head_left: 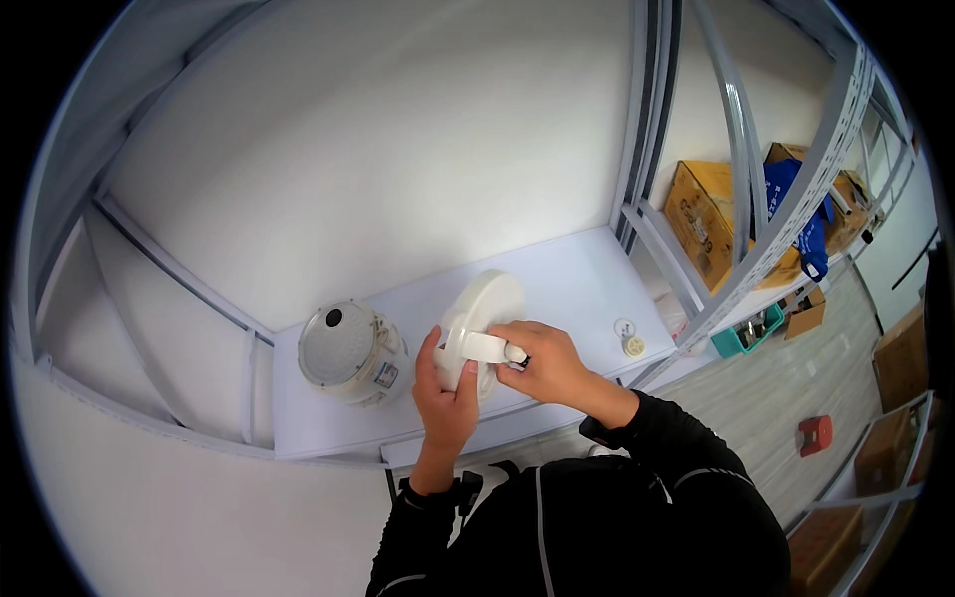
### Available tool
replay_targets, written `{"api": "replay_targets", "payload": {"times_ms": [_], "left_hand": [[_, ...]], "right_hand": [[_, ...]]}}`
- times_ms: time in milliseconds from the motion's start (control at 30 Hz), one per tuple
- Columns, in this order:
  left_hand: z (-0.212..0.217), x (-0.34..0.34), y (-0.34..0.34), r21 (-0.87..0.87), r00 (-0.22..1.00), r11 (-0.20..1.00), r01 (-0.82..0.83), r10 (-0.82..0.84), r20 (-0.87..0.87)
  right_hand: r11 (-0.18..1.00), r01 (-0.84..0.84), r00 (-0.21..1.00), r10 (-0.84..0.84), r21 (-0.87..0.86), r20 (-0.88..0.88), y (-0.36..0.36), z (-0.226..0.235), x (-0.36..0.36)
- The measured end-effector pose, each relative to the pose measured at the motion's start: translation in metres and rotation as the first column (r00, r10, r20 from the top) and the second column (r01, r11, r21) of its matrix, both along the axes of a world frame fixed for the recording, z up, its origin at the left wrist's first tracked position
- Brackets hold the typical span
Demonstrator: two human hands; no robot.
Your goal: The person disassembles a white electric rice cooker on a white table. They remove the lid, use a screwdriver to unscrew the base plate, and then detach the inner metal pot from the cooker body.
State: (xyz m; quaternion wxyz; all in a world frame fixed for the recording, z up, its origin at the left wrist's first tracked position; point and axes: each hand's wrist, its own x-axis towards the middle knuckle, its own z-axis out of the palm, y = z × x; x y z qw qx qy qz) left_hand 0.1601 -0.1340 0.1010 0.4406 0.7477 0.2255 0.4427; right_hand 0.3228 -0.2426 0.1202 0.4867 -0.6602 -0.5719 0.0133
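Above the white shelf top, my left hand (447, 393) grips a white round lid-like part (497, 296), thumb and fingers closed at its side. The part is tilted, and a white bar-shaped piece (485, 347) sticks out from its middle. My right hand (545, 364) is closed around the end of that bar. Something small and dark shows between its fingers, too small to make out. To the left stands a white rounded appliance body (390, 350), with a pale grey round top face and a black disc on it.
On the shelf top (582, 274) to the right lie a small clear ring (624, 327) and a cream round cap (634, 346). Metal uprights (771, 239) frame the shelf. Beyond are cardboard boxes (711, 214), a teal bin (746, 335) and a red stool (816, 435) on the floor.
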Motion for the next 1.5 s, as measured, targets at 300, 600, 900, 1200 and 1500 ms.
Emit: {"api": "replay_targets", "payload": {"times_ms": [300,600,900,1200,1500], "left_hand": [[-0.020,-0.008,0.042,0.011,0.968,0.985,-0.169,0.164,0.188],[-0.035,-0.014,0.022,0.099,0.988,0.995,-0.006,0.021,-0.152],[-0.074,-0.009,0.020,0.405,0.944,0.890,0.211,-0.077,-0.322],[-0.128,0.002,0.015,0.474,0.917,0.822,0.316,-0.138,-0.374],[-0.164,0.011,0.004,0.344,0.840,0.811,0.473,-0.296,-0.455]], "right_hand": [[0.999,-0.019,0.964,0.025,0.027,-0.266,-0.020,-0.014,0.016],[0.976,0.165,0.866,-0.076,0.140,-0.494,-0.038,-0.020,0.038],[0.941,0.323,0.838,-0.234,0.102,-0.494,-0.061,-0.045,0.053],[0.991,0.043,0.977,-0.069,-0.127,-0.203,-0.068,-0.115,0.073],[0.893,0.073,0.993,-0.107,-0.443,-0.051,-0.082,-0.171,0.080]]}}
